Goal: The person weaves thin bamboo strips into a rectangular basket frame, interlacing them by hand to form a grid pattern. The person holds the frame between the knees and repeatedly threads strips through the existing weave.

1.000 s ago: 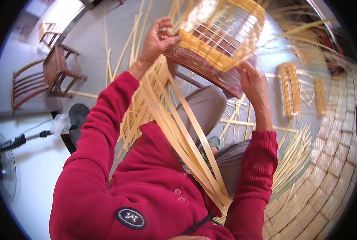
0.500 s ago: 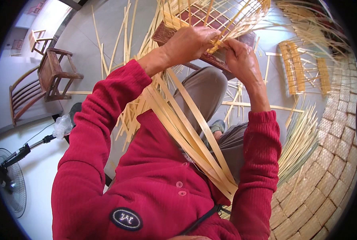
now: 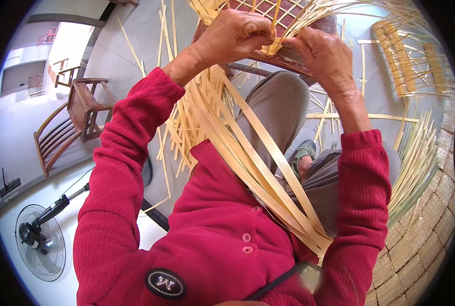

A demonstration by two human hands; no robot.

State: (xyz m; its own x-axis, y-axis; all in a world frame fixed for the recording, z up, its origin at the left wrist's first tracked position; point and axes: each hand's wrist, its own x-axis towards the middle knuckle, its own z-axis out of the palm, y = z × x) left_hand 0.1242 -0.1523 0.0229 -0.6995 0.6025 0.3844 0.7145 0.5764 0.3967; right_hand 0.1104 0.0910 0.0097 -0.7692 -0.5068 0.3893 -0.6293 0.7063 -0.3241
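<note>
Squarely between your left hand (image 3: 240, 33) and right hand (image 3: 329, 58), upper middle of the frame, sits the near corner of the woven basket (image 3: 274, 48); both pinch it, about equally near, its body stretching toward the top edge.

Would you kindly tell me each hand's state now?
Left hand: closed, pinching a yellow strip at the basket's edge.
Right hand: closed, pinching yellow strip there too.
</note>
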